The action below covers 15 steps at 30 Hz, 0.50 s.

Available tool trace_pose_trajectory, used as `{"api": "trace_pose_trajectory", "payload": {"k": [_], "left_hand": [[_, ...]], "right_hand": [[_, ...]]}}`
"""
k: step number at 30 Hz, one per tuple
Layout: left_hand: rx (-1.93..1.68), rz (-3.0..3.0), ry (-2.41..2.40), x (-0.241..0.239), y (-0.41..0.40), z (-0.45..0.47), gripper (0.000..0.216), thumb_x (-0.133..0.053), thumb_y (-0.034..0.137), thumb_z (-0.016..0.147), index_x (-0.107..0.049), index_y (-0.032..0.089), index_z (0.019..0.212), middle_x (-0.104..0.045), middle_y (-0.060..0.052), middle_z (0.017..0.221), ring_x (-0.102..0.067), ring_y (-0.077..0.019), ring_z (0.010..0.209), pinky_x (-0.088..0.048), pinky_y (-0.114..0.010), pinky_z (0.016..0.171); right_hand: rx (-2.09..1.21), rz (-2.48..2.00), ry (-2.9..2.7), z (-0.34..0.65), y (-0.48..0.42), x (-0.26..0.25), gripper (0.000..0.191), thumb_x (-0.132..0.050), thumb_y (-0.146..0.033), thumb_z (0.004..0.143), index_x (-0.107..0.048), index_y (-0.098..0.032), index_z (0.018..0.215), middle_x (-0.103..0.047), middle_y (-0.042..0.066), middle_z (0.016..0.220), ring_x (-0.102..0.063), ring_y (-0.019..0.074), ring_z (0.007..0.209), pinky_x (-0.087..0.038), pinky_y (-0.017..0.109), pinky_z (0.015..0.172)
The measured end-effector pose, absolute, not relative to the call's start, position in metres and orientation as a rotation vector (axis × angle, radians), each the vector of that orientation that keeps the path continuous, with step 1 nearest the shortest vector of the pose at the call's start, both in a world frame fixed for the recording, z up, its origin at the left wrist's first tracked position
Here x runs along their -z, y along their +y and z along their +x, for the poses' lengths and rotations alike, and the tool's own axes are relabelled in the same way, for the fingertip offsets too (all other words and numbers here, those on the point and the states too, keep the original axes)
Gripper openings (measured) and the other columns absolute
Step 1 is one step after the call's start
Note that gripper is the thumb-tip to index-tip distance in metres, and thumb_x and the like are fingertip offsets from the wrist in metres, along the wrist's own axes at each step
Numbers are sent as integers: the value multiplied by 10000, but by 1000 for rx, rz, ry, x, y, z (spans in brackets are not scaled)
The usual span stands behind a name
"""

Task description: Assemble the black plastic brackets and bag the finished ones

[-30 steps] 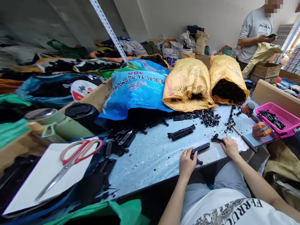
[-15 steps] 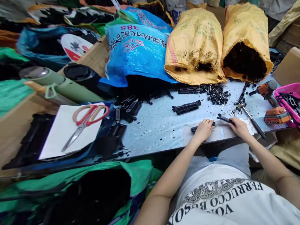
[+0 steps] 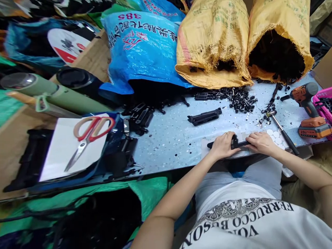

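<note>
At the table's front edge, my left hand (image 3: 224,146) is closed over a long black plastic part (image 3: 210,145), whose end sticks out on the left. My right hand (image 3: 261,142) grips a slim black bar (image 3: 243,144) that reaches leftward to the part under my left hand. Whether the two pieces are joined is hidden by my fingers. Farther back on the table lies another black plastic assembly (image 3: 204,117). A heap of small black-headed pins (image 3: 242,100) is spread behind my hands. A hammer (image 3: 282,133) rests to the right of my right hand.
An orange cordless drill (image 3: 308,110) stands at the right beside a pink basket (image 3: 321,95). Yellow sacks (image 3: 212,38) and a blue sack (image 3: 145,52) line the back. Scissors (image 3: 89,135) lie on white paper at the left. White round discs (image 3: 277,137) lie by the hammer.
My right hand has brought the slim bar leftward to the part under my left hand. The hands are now close together. The camera view has shifted slightly.
</note>
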State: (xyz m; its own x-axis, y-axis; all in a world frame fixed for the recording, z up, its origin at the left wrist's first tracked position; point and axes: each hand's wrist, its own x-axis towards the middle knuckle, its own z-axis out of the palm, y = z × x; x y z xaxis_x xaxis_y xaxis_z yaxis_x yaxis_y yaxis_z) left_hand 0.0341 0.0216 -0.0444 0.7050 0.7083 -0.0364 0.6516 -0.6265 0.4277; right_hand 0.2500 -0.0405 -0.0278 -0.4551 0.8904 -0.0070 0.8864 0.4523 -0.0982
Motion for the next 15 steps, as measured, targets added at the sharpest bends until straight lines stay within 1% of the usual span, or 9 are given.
{"api": "trace_pose_trajectory", "payload": {"k": [6, 9, 12, 13, 15], "left_hand": [[-363, 2509, 1006, 54, 17, 29, 389, -571, 446, 799, -489, 186, 1076, -620, -74, 1027, -603, -220, 965, -457, -308, 781], [-372, 2517, 990, 54, 15, 27, 400, -564, 486, 795, -508, 183, 1051, -631, -69, 996, -615, -221, 935, -465, -310, 762], [-267, 2536, 975, 51, 15, 31, 440, -567, 535, 782, -528, 174, 1030, -637, -67, 940, -622, -233, 885, -474, -323, 735], [-222, 2543, 948, 49, 17, 35, 468, -573, 555, 771, -534, 171, 1035, -637, -72, 938, -620, -241, 887, -476, -329, 738], [-176, 2552, 881, 44, 31, 47, 503, -567, 566, 775, -535, 168, 1081, -630, -92, 1001, -599, -258, 961, -473, -341, 786]], "right_hand": [[-52, -1591, -2715, 241, -40, 5, 337, -337, -376, 965, -608, -177, 969, -597, 94, 885, -494, 184, 824, -270, 297, 670], [-50, -1538, -2781, 243, -34, -1, 329, -344, -382, 965, -604, -180, 971, -599, 89, 889, -496, 177, 821, -274, 290, 674], [-78, -1466, -2818, 254, -30, 7, 351, -350, -421, 961, -607, -182, 967, -606, 80, 887, -509, 169, 800, -286, 278, 664], [-99, -1452, -2807, 260, -30, 13, 365, -351, -440, 957, -609, -181, 972, -610, 77, 883, -516, 168, 792, -293, 275, 657], [-149, -1457, -2741, 273, -32, 29, 391, -359, -473, 946, -615, -179, 980, -617, 72, 875, -530, 166, 788, -314, 273, 653]]}}
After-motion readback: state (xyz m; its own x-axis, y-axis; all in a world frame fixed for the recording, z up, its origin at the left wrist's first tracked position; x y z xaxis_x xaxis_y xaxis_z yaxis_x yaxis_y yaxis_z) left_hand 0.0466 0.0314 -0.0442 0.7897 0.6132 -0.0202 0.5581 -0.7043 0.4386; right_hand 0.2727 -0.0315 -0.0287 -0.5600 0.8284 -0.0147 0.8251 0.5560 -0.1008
